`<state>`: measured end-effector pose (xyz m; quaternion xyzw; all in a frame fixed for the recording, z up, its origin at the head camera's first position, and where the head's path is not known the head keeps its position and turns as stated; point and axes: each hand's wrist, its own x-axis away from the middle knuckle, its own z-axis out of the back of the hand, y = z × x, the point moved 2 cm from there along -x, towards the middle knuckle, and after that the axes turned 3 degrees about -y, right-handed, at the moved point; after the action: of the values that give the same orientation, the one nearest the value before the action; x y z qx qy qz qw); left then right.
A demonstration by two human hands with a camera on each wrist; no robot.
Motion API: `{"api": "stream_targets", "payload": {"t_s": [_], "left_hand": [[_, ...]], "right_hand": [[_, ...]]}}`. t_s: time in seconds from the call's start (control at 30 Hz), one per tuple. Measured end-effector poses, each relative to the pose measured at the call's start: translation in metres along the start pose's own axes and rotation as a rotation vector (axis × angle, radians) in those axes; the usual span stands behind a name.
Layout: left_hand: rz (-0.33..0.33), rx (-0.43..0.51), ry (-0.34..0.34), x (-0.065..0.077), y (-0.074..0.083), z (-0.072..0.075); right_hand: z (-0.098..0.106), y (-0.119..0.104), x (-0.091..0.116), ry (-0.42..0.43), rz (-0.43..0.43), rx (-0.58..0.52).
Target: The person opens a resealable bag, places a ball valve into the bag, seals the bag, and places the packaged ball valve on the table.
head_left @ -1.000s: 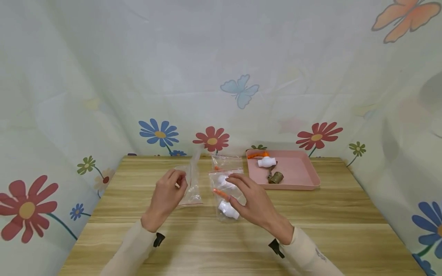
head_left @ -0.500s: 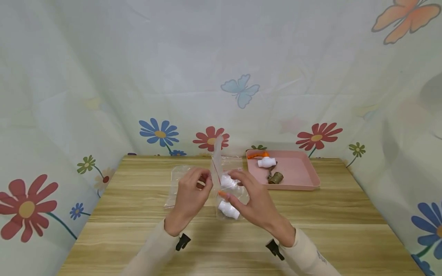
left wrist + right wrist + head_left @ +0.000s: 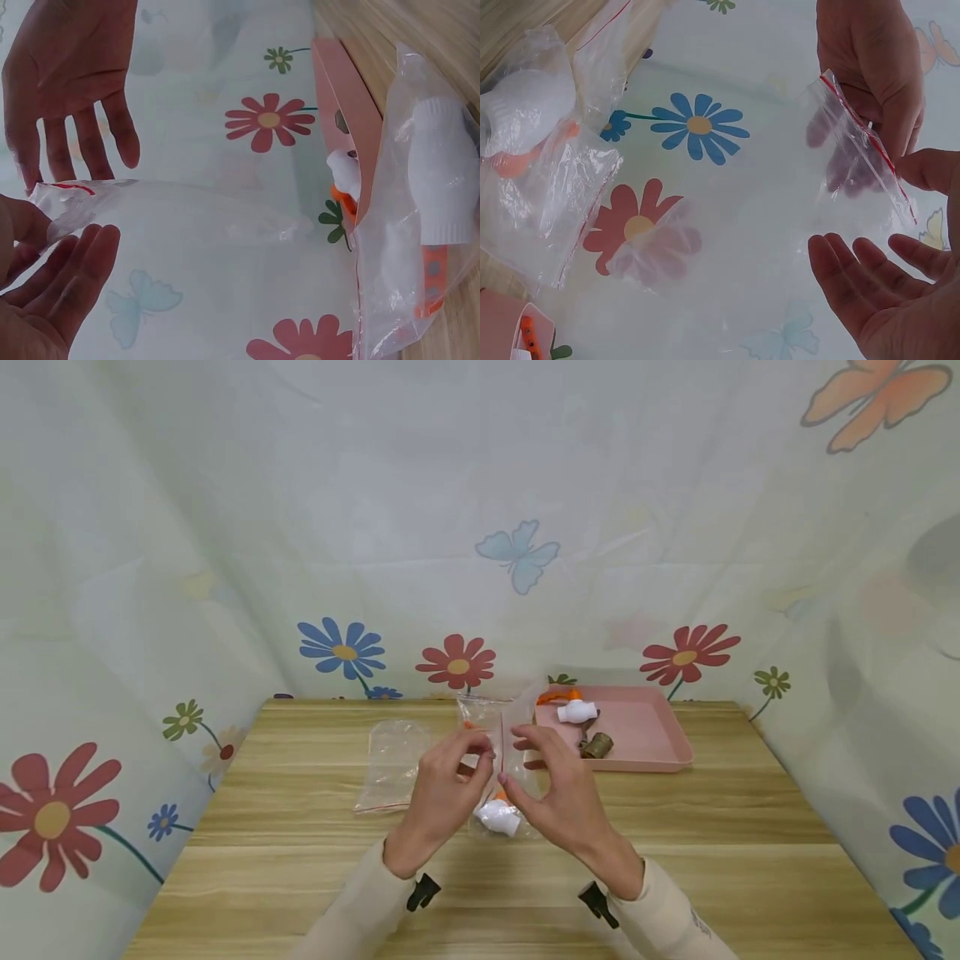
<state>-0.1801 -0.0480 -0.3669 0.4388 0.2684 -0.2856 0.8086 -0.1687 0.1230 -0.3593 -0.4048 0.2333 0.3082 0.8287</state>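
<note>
Between both hands an unfilled clear zip bag (image 3: 517,714) with a red strip stands on edge. My left hand (image 3: 448,777) pinches its zip end between thumb and fingers. On its other side is my right hand (image 3: 566,785), fingers spread and relaxed; its thumb tip is right at the red strip (image 3: 855,116) in the right wrist view. Below them on the table lies a zip bag holding a white plastic ball valve (image 3: 498,817) with an orange handle (image 3: 433,281). Another bag (image 3: 480,703) with an orange piece lies behind it, partly hidden by the hands.
A flat clear zip bag (image 3: 392,760) lies left of the hands. Back right, a pink tray (image 3: 648,727) holds a white valve (image 3: 577,711) with an orange handle and a brass-coloured fitting (image 3: 597,746). A patterned cloth (image 3: 420,527) hangs behind the wooden table (image 3: 712,860).
My left hand has lifted the pinched bag off the left one and carried it right, up to the right hand. The right hand has hardly moved.
</note>
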Motion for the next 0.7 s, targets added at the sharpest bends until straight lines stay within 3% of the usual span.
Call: {"api": "stream_targets", "payload": {"t_s": [0.27, 0.53, 0.7], "left_hand": [[0.013, 0.048, -0.088, 0.002, 0.001, -0.003], [-0.053, 0.011, -0.079, 0.003, 0.001, -0.001], [-0.086, -0.063, -0.036, 0.003, 0.0, 0.004]], "right_hand": [[-0.004, 0.002, 0.003, 0.035, 0.007, -0.026], [-0.003, 0.008, 0.003, 0.135, 0.037, 0.03], [0.0, 0.012, 0.003, 0.193, 0.04, 0.047]]}}
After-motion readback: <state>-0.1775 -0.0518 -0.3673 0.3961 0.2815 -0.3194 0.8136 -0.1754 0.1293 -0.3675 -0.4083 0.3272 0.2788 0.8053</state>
